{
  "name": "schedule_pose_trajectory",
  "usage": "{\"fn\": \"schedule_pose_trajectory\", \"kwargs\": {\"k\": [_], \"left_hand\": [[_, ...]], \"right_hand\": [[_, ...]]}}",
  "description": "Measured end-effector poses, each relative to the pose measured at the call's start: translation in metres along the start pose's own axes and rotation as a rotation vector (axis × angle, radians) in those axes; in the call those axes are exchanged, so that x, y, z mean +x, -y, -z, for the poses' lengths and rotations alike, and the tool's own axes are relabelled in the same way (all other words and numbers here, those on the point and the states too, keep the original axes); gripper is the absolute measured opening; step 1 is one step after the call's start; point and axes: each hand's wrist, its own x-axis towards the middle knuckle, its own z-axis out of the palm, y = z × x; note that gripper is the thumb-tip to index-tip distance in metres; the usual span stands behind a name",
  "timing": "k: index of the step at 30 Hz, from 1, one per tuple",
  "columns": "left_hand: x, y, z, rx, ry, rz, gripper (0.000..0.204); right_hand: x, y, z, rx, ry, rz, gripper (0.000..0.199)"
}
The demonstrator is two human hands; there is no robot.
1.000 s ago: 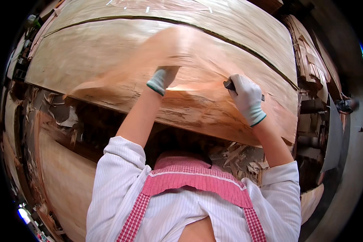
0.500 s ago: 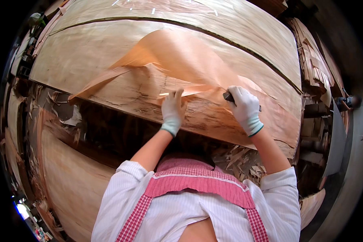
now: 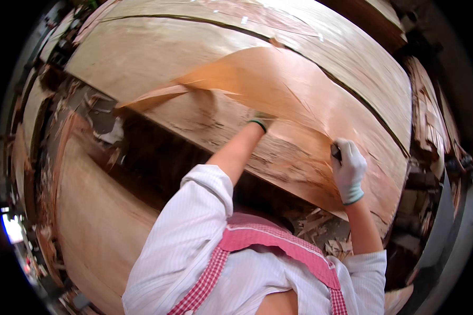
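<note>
A thin orange-tan wood veneer sheet point(image 3: 270, 79) arches up from the big pale stack, its left end folded down near the front edge. My left hand point(image 3: 263, 119), in a white glove with a green cuff, reaches beneath the raised sheet; its fingers are hidden. Farther right, my right hand point(image 3: 350, 167), gloved too, is closed around a small dark tool point(image 3: 336, 151) at the sheet's lower right edge. The tool's kind is not clear. Under the sheet lies a rough, dark-streaked veneer surface point(image 3: 278, 155).
A dark split point(image 3: 347, 86) runs across the stack behind the sheet. White tape pieces point(image 3: 244, 20) sit on the far veneer. Torn scraps point(image 3: 320, 223) lie below the front edge. Another veneer stack point(image 3: 89, 210) stands at the left, and a ragged pile point(image 3: 428, 113) at the right.
My left hand has moved forward and right, from the open edge to under the veneer sheet. The view has shifted; my right hand still grips the dark tool by the sheet's edge.
</note>
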Motion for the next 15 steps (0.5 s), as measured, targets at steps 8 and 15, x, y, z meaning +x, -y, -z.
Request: {"fn": "schedule_pose_trajectory", "kwargs": {"k": [8, 15], "left_hand": [[-0.032, 0.03, 0.096, -2.38, 0.164, 0.93, 0.042], [0.036, 0.072, 0.141, -1.617, -0.318, 0.961, 0.028]], "right_hand": [[-0.026, 0.007, -0.036, 0.033, 0.179, -0.009, 0.023], [-0.047, 0.029, -0.048, 0.256, 0.158, -0.34, 0.023]]}}
